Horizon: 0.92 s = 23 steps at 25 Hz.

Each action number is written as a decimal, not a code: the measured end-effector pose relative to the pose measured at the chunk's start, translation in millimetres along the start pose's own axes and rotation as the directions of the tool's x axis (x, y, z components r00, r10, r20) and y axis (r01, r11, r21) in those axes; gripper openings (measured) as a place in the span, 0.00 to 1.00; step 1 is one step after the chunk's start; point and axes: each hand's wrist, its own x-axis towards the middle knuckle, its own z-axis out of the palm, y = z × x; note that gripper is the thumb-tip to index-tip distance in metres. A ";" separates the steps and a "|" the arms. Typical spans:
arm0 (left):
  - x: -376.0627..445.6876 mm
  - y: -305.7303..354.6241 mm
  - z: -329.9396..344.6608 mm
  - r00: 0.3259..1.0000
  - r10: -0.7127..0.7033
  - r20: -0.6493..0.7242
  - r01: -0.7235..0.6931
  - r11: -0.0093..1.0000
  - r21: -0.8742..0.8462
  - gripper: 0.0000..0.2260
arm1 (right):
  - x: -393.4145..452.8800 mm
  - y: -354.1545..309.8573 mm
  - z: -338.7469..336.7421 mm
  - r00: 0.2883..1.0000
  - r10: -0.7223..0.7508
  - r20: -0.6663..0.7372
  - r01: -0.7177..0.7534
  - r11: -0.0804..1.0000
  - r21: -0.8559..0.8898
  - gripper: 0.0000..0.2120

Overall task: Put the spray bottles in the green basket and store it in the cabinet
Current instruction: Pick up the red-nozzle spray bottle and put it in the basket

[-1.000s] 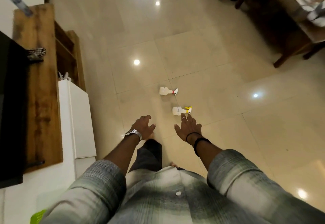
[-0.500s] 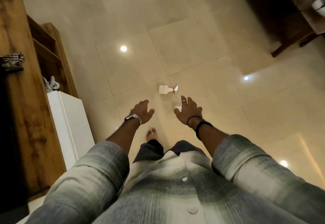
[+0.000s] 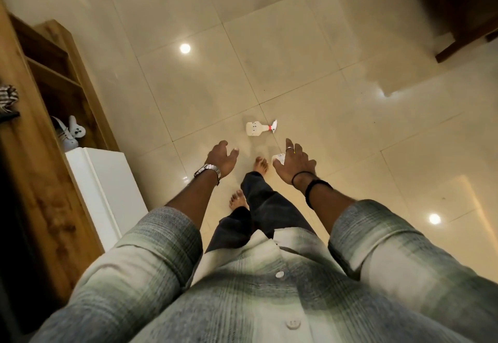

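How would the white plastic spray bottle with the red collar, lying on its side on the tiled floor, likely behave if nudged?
The white plastic spray bottle with the red collar lies on its rounded side, so it would probably roll. The glossy tiled floor suggests easy sliding. Its trigger head may stop a full roll.

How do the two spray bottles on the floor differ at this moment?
The red-collared bottle lies in full view, clear of both hands; the other bottle is mostly hidden behind the right hand, only its white base showing. The first lies farther from the person, the second nearer. Both have white bodies.
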 end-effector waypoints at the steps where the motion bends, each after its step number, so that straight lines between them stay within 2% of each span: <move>1: 10.3 6.5 -2.9 1.000 -0.005 -0.007 0.005 1.000 0.020 0.26 | 11.5 0.1 -4.3 1.000 0.008 0.014 -0.009 1.000 0.023 0.37; 7: 82.0 53.6 -20.0 0.999 -0.034 0.007 0.032 0.991 0.127 0.26 | 92.4 3.0 -30.5 0.993 0.067 0.092 -0.083 0.979 0.186 0.38; 12: 177.9 86.2 -14.7 1.000 0.021 -0.012 -0.019 0.987 0.160 0.25 | 187.0 13.3 -29.0 0.984 0.131 0.122 -0.162 0.940 0.301 0.37; 15: 258.6 84.9 12.6 0.996 0.086 0.018 -0.088 0.966 0.242 0.25 | 258.5 20.6 4.0 0.978 0.147 0.150 -0.189 0.927 0.325 0.37; 19: 363.1 61.3 65.9 0.985 0.097 0.142 -0.142 0.926 0.351 0.28 | 343.1 30.6 77.5 0.967 0.115 0.228 -0.174 0.950 0.258 0.36; 23: 449.5 27.1 117.9 0.967 0.116 0.225 -0.210 0.866 0.453 0.26 | 417.5 30.8 151.4 0.940 0.173 0.295 -0.260 0.922 0.287 0.36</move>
